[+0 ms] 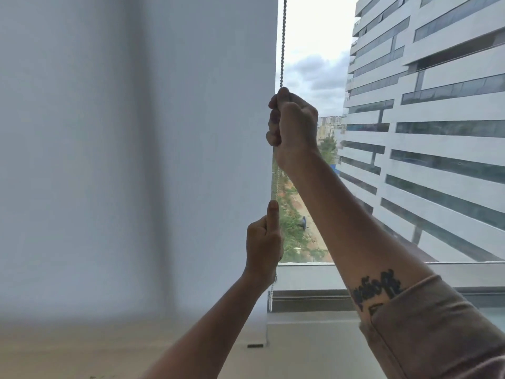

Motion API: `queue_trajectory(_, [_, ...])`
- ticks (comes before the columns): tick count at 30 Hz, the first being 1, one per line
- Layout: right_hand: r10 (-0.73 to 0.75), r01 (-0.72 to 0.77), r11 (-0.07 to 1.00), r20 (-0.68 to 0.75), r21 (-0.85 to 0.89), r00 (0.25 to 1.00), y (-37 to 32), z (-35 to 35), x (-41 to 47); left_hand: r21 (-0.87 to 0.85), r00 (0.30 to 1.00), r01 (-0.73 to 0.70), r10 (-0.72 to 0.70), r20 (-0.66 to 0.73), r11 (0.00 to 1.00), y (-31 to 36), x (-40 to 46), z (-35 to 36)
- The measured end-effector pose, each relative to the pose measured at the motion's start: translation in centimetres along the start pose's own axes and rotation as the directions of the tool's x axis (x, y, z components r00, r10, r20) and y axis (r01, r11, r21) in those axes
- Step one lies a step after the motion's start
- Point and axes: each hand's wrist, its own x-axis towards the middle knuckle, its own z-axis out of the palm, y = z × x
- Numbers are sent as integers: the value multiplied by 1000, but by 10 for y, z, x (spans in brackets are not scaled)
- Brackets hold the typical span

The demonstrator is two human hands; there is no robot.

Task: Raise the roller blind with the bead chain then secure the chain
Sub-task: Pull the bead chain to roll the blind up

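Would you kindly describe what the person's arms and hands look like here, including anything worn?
Both hands are bare: no gloves, rings or watch visible. The right hand has a dark lettering tattoo on its forearm and a beige sleeve pushed up towards the elbow. The left hand and its visible forearm are uncovered.

The roller blind (136, 160) is plain pale grey-white, its bead chain (283, 36) silvery grey. The building (423, 119) outside is striped white and dark glass. The sleeve (437, 332) is beige.

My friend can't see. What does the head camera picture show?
Two hands grip a bead chain beside a white roller blind, the right hand above the left hand. Through the window, a striped building and cloudy sky show.
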Motion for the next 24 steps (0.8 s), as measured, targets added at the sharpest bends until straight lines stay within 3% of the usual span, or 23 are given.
queue_trajectory(7, [-24, 22, 997, 26, 69, 999, 17, -16, -18, 0, 977, 14, -14, 213, 1000, -12, 0, -21])
queue_trajectory(13, [-21, 20, 999, 37, 27, 999, 30, -32, -34, 177, 994, -31, 12, 106, 984, 25, 49, -33])
queue_trajectory(20, [15, -16, 1000, 50, 21, 999, 57, -46, -53, 211, 974, -225, 211, 85, 951, 115, 103, -18])
queue_trajectory(24, [65, -65, 998, 38, -10, 997, 79, -50, -67, 191, 969, -243, 228, 94, 951, 166, 121, 1])
